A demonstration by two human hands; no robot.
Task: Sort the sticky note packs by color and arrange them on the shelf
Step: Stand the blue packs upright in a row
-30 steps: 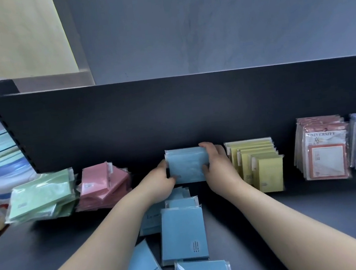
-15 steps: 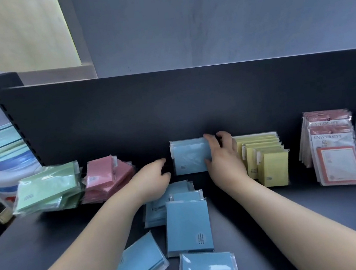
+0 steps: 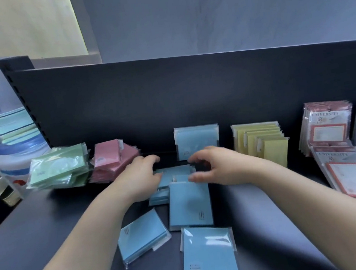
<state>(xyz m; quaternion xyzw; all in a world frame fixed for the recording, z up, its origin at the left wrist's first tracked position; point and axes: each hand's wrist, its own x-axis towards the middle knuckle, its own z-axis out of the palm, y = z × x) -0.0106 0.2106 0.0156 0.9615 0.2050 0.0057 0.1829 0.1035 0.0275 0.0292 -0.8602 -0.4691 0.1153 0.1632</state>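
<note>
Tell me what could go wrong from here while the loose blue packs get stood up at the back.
1. The upright blue packs have no visible support in front. Both the left hand and right hand work just in front and might tip them forward.
2. The nearest blue pack seems to overhang the front of the shelf; a forearm could brush it off.
3. The pink pile and green pile lie slanted and may slide.
</note>
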